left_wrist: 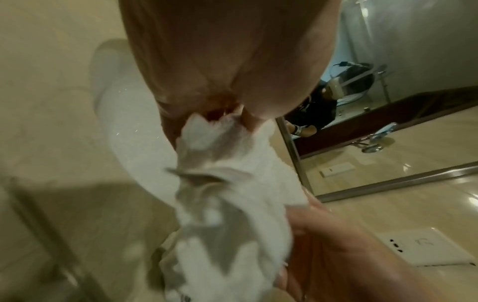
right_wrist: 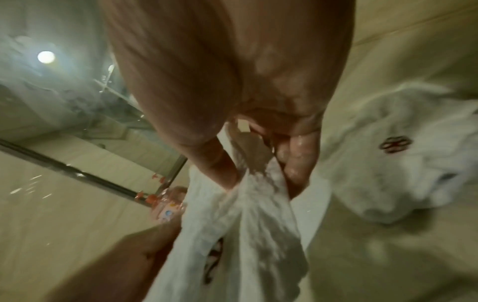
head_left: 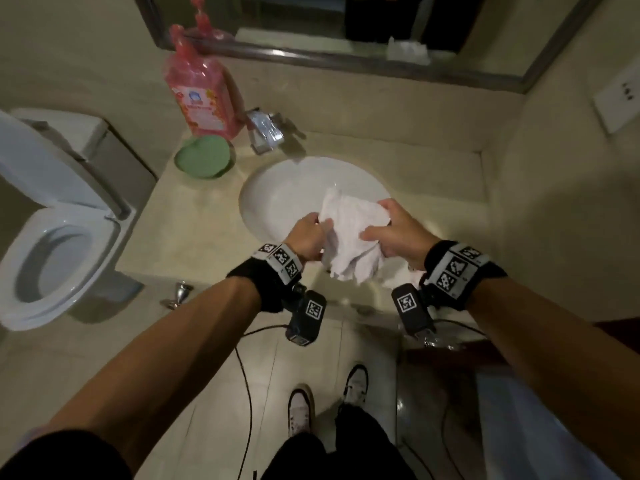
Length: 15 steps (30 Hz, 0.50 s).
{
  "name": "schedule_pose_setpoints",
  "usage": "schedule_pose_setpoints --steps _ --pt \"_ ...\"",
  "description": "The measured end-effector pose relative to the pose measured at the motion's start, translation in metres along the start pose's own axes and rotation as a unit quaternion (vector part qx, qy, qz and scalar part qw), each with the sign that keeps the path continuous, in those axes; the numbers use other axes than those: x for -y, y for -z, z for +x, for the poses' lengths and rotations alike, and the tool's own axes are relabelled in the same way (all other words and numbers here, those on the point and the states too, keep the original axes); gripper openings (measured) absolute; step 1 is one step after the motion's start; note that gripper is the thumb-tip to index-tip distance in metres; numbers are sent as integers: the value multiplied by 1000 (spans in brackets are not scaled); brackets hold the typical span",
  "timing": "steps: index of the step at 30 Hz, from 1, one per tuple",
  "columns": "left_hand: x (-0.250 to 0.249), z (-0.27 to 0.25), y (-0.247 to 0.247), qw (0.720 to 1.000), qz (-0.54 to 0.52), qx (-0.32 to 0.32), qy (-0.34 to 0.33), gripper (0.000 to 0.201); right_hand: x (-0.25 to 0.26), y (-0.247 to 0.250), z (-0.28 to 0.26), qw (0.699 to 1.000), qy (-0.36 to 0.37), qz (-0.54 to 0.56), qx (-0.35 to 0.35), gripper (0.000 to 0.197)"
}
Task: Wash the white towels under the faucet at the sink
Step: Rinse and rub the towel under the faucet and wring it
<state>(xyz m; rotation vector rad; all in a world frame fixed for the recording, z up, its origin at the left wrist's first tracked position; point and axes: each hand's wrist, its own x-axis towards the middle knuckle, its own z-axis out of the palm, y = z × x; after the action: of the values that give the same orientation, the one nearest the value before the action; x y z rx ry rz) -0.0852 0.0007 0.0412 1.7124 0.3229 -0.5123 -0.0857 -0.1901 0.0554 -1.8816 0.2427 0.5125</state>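
Both hands hold one crumpled white towel (head_left: pixel 349 233) above the front half of the white sink (head_left: pixel 284 199). My left hand (head_left: pixel 320 226) pinches its left edge between thumb and fingers. On the other end, my right hand (head_left: pixel 375 220) grips the cloth with wet fingers (right_wrist: pixel 297 163) curled round it. The towel (left_wrist: pixel 227 183) (right_wrist: pixel 253 214) stretches between the hands and hangs in folds. The chrome faucet (head_left: pixel 265 128) stands behind the basin, to the left of the hands. A second white towel (right_wrist: pixel 388 153) with a red mark lies bunched on the counter by my right wrist.
A pink pump bottle (head_left: pixel 201 95) and a green soap dish (head_left: pixel 202 157) stand on the beige counter (head_left: pixel 180 230) left of the faucet. An open toilet (head_left: pixel 52 237) is at the far left. A mirror (head_left: pixel 346 32) runs along the back wall, with a wall socket (head_left: pixel 620 102) on the right.
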Motion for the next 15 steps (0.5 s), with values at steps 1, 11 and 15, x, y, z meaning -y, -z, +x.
schedule_pose_setpoints --steps 1,11,15 --pt "8 2 -8 999 45 -20 -13 29 -14 5 -5 1000 -16 -8 16 41" --pt "51 49 -88 996 69 33 -45 14 -112 78 1 996 -7 -54 -64 48" --pt "53 68 -115 990 85 100 -57 18 -140 96 13 997 -15 -53 -47 52"
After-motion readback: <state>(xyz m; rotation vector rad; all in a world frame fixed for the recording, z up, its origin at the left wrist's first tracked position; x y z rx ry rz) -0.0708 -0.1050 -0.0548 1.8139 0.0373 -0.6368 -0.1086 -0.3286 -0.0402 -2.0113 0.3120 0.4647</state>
